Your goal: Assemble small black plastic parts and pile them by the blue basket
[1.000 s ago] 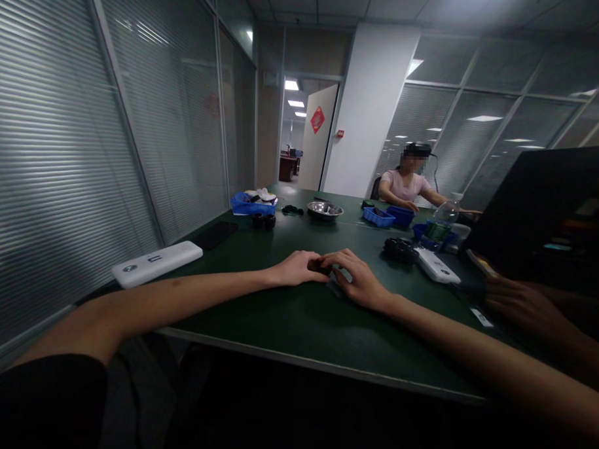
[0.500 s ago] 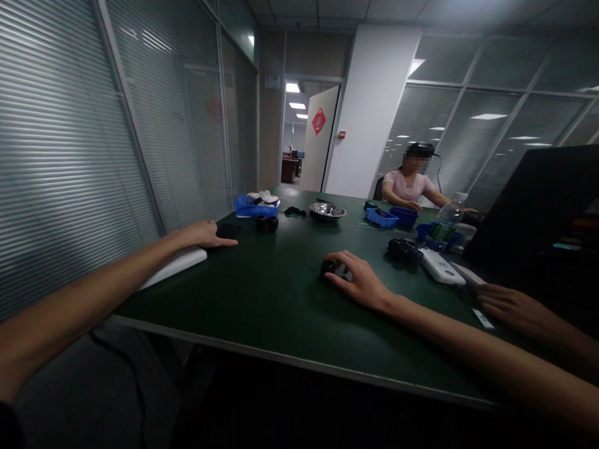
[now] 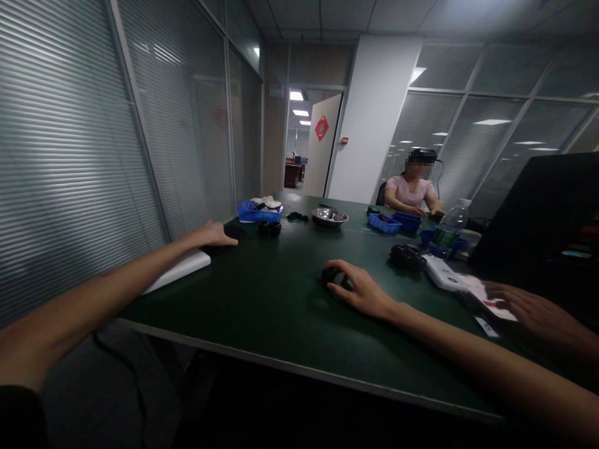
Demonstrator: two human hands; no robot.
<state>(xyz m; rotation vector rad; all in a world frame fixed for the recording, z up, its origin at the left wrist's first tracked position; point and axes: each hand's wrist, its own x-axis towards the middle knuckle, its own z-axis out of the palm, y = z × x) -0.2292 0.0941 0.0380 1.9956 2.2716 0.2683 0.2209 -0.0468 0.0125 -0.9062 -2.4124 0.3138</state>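
Note:
My right hand [image 3: 360, 289] curls its thumb and fingers around a small black rounded object [image 3: 328, 276] on the dark green table [image 3: 276, 315]. At the table's left edge, my left hand [image 3: 211, 234] has its thumb stretched out to the right. The other fingers of that hand are partly hidden. It lies at a dark flat thing [image 3: 236, 233] whose kind I cannot make out. Under my left forearm lies a white slab-like object [image 3: 180, 271]. Two small black rounded objects [image 3: 270, 229] stand close together beyond the left hand.
Further back are a blue basket [image 3: 259, 214] with mixed items and a metal bowl [image 3: 330, 217]. On the right stand a bottle [image 3: 449, 230], black coiled items [image 3: 406, 257] and a white device [image 3: 442, 274]. Another person's hand [image 3: 527, 304] is over white paper. A co-worker [image 3: 413, 189] sits opposite.
The view has shifted slightly. My right hand keeps hold of the black object in about the same place. The other person's hand at right has moved, and more white paper shows beneath it.

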